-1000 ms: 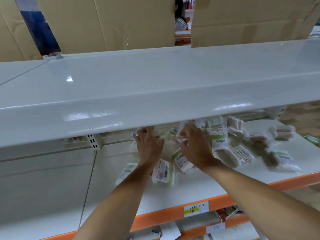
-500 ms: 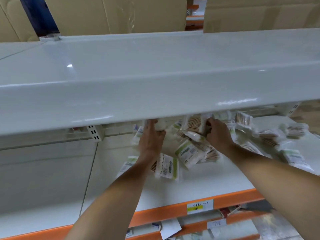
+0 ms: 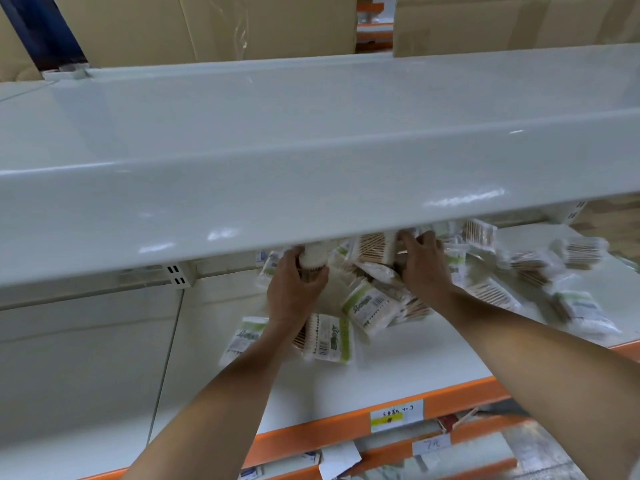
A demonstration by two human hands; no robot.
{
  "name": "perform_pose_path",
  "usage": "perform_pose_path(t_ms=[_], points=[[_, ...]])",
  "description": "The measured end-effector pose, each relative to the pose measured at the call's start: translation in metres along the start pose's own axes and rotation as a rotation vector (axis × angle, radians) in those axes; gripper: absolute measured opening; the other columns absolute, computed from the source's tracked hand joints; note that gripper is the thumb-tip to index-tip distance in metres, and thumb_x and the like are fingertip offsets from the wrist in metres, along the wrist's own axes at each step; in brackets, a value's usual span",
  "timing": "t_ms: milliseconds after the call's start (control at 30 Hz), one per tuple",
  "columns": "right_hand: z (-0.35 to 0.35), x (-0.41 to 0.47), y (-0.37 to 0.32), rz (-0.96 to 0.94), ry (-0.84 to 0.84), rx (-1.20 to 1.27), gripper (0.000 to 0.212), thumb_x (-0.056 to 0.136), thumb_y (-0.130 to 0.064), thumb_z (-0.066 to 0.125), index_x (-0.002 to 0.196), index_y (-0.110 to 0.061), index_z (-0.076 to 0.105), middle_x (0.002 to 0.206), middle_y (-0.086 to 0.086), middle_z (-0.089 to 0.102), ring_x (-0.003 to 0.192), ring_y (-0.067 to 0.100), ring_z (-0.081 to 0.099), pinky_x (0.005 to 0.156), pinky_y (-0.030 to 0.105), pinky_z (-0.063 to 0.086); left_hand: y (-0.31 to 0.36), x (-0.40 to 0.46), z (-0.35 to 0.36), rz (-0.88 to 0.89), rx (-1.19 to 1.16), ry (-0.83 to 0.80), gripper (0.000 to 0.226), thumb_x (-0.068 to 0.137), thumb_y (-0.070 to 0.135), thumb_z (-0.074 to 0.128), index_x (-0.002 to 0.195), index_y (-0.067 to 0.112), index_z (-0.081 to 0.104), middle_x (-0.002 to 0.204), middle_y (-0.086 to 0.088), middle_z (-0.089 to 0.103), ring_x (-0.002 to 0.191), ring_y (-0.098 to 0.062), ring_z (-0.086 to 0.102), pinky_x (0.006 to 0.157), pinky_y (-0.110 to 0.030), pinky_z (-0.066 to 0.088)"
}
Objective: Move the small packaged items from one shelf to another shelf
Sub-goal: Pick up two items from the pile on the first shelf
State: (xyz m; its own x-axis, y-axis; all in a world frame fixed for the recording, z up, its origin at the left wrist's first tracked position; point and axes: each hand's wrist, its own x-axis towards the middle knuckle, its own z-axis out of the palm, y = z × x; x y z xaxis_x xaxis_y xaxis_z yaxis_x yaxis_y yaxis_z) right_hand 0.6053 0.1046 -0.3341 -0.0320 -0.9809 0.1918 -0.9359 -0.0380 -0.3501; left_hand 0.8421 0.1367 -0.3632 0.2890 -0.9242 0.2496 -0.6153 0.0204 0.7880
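Several small clear packets of cotton swabs with green-and-white labels lie strewn on the lower white shelf [image 3: 398, 368]. My left hand [image 3: 294, 289] grips one packet [image 3: 313, 261] just under the upper shelf's front lip. My right hand [image 3: 424, 268] grips a bunch of packets [image 3: 374, 271] that hangs between both hands, lifted off the shelf. One packet [image 3: 329, 337] lies below my left wrist, another [image 3: 244, 337] left of it. More packets [image 3: 540, 268] lie to the right. The upper white shelf [image 3: 311, 140] spans the view and hides my fingertips.
Large cardboard boxes [image 3: 207, 26] stand behind the upper shelf. The lower shelf has an orange front edge [image 3: 311, 438] with a price label [image 3: 396, 415]. Further shelves with small items show below it. A white bracket [image 3: 176, 275] sits under the upper shelf at left.
Both hands have gathered packets and lifted them off the lower shelf toward the upper shelf's lip. The right hand moved right and up with its bunch.
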Motion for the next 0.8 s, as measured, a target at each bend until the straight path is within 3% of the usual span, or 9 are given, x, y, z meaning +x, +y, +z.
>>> perform_pose_path(t_ms=[167, 300, 367, 467, 533, 667, 733, 800], points=[[-0.001, -0.003, 0.009, -0.008, 0.015, 0.068, 0.054, 0.081, -0.033, 0.075, 0.128, -0.023, 0.051, 0.127, 0.012, 0.052, 0.112, 0.034, 0.046, 0.09, 0.039, 0.038, -0.001, 0.0, 0.0, -0.034, -0.005, -0.052, 0.063, 0.074, 0.056, 0.073, 0.127, 0.029, 0.052, 0.115, 0.005, 0.061, 0.101, -0.017, 0.062, 0.084, -0.044, 0.057], [-0.005, -0.004, 0.011, 0.077, -0.04, 0.209, 0.047, 0.083, -0.041, 0.075, 0.12, -0.018, 0.058, 0.116, 0.006, 0.063, 0.112, 0.032, 0.053, 0.097, 0.045, 0.045, 0.003, 0.0, -0.001, -0.051, -0.038, -0.116, 0.065, 0.075, 0.054, 0.073, 0.131, 0.028, 0.051, 0.119, 0.003, 0.062, 0.103, -0.018, 0.063, 0.086, -0.044, 0.057], [-0.01, -0.005, 0.009, 0.088, -0.034, 0.313, 0.038, 0.085, -0.043, 0.071, 0.112, -0.017, 0.062, 0.107, 0.004, 0.067, 0.102, 0.029, 0.06, 0.088, 0.044, 0.051, 0.005, 0.0, -0.003, -0.057, -0.06, -0.148, 0.064, 0.077, 0.05, 0.074, 0.132, 0.026, 0.051, 0.121, 0.002, 0.061, 0.104, -0.018, 0.062, 0.088, -0.043, 0.057], [-0.022, -0.011, 0.007, 0.101, 0.021, 0.5, 0.033, 0.086, -0.046, 0.067, 0.106, -0.02, 0.064, 0.097, -0.003, 0.067, 0.09, 0.02, 0.064, 0.069, 0.031, 0.051, 0.01, 0.0, -0.007, -0.069, -0.074, -0.165, 0.061, 0.078, 0.046, 0.075, 0.131, 0.024, 0.053, 0.119, 0.003, 0.062, 0.103, -0.015, 0.062, 0.089, -0.038, 0.057], [-0.032, -0.013, 0.006, 0.14, 0.037, 0.64, 0.033, 0.087, -0.049, 0.067, 0.107, -0.023, 0.066, 0.097, -0.006, 0.07, 0.088, 0.017, 0.067, 0.068, 0.031, 0.054, 0.013, -0.002, -0.009, -0.072, -0.08, -0.176, 0.058, 0.079, 0.046, 0.075, 0.129, 0.026, 0.053, 0.114, 0.007, 0.064, 0.099, -0.012, 0.063, 0.084, -0.033, 0.058], [-0.052, -0.011, -0.004, 0.288, -0.029, 1.026, 0.043, 0.079, -0.058, 0.068, 0.101, -0.022, 0.071, 0.094, 0.009, 0.074, 0.078, 0.021, 0.072, 0.052, 0.02, 0.053, 0.021, -0.007, -0.014, -0.092, -0.16, -0.193, 0.055, 0.076, 0.048, 0.078, 0.119, 0.034, 0.046, 0.097, 0.015, 0.065, 0.08, 0.002, 0.066, 0.059, -0.016, 0.052], [-0.058, -0.012, -0.007, 0.343, -0.153, 1.206, 0.06, 0.064, -0.063, 0.069, 0.103, -0.017, 0.072, 0.099, 0.019, 0.072, 0.083, 0.029, 0.074, 0.059, 0.028, 0.06, 0.025, -0.007, -0.016, -0.114, -0.215, -0.22, 0.052, 0.074, 0.047, 0.08, 0.112, 0.035, 0.045, 0.095, 0.013, 0.067, 0.072, 0.003, 0.068, 0.054, -0.014, 0.052], [-0.057, -0.013, -0.004, 0.377, -0.251, 1.347, 0.057, 0.072, -0.056, 0.07, 0.108, -0.013, 0.071, 0.099, 0.023, 0.067, 0.077, 0.028, 0.073, 0.069, 0.035, 0.062, 0.028, -0.006, -0.016, -0.148, -0.29, -0.282, 0.048, 0.074, 0.043, 0.081, 0.105, 0.035, 0.046, 0.095, 0.009, 0.068, 0.071, 0.002, 0.069, 0.057, -0.018, 0.056]])
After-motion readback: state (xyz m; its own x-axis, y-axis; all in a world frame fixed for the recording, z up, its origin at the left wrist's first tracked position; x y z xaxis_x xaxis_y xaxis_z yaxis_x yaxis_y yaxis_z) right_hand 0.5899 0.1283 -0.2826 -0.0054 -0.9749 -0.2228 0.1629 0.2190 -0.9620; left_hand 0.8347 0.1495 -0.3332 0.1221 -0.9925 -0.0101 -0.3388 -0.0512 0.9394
